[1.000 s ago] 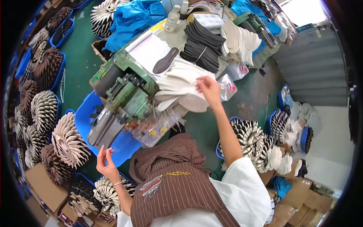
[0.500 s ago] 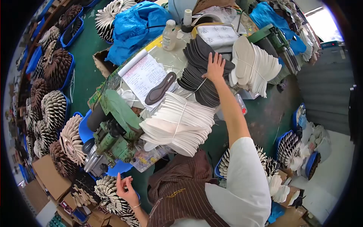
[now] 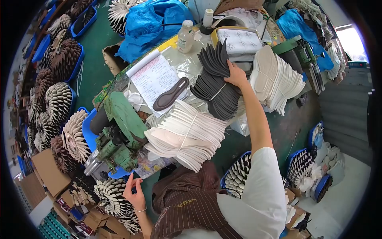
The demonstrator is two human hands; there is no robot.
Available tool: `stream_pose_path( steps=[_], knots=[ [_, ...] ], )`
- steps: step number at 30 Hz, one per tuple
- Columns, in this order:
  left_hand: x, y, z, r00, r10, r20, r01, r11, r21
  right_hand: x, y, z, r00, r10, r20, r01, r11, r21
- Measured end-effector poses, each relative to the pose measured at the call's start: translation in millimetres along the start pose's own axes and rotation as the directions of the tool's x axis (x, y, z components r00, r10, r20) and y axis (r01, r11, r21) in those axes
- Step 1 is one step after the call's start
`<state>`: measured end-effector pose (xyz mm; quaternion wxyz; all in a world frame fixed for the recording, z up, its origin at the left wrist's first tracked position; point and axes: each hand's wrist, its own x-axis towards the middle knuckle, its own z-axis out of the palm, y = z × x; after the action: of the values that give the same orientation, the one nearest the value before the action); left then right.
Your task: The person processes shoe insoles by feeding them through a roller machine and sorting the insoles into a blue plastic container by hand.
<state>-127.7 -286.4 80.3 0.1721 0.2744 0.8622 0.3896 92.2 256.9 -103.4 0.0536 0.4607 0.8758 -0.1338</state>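
My right hand (image 3: pixel 237 75) grips the upper right edge of a bundle of black insoles (image 3: pixel 217 95), which is tied with string and fanned at the top. My left hand (image 3: pixel 134 194) hovers near the table's front edge, below the green machine (image 3: pixel 121 137); its fingers are loosely bent and apart, holding nothing. A tied bundle of white insoles (image 3: pixel 187 135) lies in front of the black ones. To their right is another white insole bundle (image 3: pixel 276 77). A single dark insole (image 3: pixel 171 94) rests on a handwritten sheet (image 3: pixel 153 77).
Behind the bundles stand a clear bottle (image 3: pixel 185 38) and a yellow-edged container (image 3: pixel 238 38). A blue plastic bag (image 3: pixel 153 26) lies at the back left. A second green machine (image 3: pixel 298 49) is at the right. Blue baskets of insoles (image 3: pixel 240 171) line the floor.
My right hand has gone from lying spread on the black bundle to gripping its edge, and the bundle's top layers now stand up more. The left hand has shifted slightly; the view has moved.
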Motion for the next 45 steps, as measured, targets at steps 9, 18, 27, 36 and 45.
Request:
stream_pose_path(
  steps=[9,18,27,36,45],
  knots=[
    [21.6,23.7,-4.4,0.984,-0.024,0.175,0.112,0.851,-0.513,-114.1,-137.8,-112.7,0.994,-0.1,-0.032,0.083,0.566,0.82],
    [5.1,-25.8,-50.1,0.884,0.214,0.416,0.358,0.263,-0.896,-292.7,-356.8,-72.3,0.561,-0.764,0.319,-0.588,-0.096,0.803],
    [-24.4,-85.1,-154.9,0.995,-0.01,0.099,0.084,0.615,-0.784,-371.1,-527.0,-53.1,0.937,-0.347,0.049,-0.016,0.097,0.995],
    [-52.3,-164.0,-211.8,0.999,-0.013,-0.033,-0.013,0.719,-0.694,-416.4,-614.4,3.9,0.956,-0.279,0.094,-0.082,0.056,0.995],
    [-53.0,-195.5,-243.3,0.994,-0.031,0.107,0.106,0.554,-0.826,-422.5,-636.4,9.4,0.945,-0.307,0.111,-0.126,-0.031,0.992]
  ],
)
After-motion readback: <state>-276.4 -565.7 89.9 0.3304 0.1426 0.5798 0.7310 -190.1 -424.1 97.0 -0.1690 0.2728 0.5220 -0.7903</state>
